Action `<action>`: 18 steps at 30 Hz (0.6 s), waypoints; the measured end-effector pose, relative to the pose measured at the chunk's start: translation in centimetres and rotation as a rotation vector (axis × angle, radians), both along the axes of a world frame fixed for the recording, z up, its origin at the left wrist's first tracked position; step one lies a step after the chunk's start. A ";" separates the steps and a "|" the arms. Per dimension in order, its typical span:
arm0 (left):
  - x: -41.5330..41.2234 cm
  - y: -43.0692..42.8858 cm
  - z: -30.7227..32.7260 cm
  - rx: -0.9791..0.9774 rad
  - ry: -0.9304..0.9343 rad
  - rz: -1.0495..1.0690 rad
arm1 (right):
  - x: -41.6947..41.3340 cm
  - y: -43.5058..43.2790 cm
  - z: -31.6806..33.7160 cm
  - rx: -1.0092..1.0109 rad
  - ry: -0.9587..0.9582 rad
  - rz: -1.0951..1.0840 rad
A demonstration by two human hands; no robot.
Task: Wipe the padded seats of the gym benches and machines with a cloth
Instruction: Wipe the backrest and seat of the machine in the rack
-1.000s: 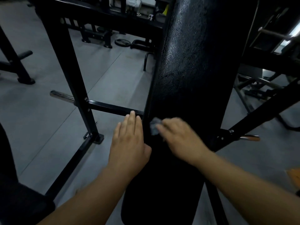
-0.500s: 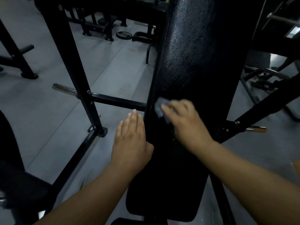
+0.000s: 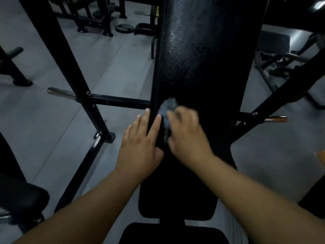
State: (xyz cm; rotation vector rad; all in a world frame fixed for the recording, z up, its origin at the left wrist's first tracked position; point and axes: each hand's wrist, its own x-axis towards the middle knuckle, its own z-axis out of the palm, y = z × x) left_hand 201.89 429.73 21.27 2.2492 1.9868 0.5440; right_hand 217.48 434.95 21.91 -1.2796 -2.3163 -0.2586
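A long black padded bench back [image 3: 198, 71] runs up the middle of the head view, glossy near its top. My right hand [image 3: 186, 138] grips a small grey-blue cloth [image 3: 168, 108] and holds it against the pad's left part. My left hand [image 3: 140, 145] lies flat with straight fingers on the pad's left edge, right beside the cloth. A smaller black seat pad [image 3: 175, 233] sits below, at the bottom of the view.
Black steel uprights [image 3: 70, 71] and a crossbar [image 3: 119, 101] stand left of the bench. Another black pad [image 3: 22, 198] is at lower left. A weight plate [image 3: 124, 28] lies on the grey floor behind. More frames and a bench [image 3: 274, 41] crowd the right.
My right hand has carried the cloth up the pad and then back toward its left edge. My left hand has stayed on the pad's left edge. The view has tilted down, showing the seat pad.
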 end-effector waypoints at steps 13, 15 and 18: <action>0.9 0.1 -1.9 0.099 0.223 -0.216 | 4.8 -2.5 -2.3 -0.049 -0.044 0.015; 1.0 0.0 -2.0 0.095 0.240 -0.214 | 8.0 -5.2 -4.8 -0.146 -0.169 0.154; 1.4 -0.1 -2.4 0.120 0.248 -0.195 | 11.6 -2.0 -2.5 -0.116 -0.091 -0.033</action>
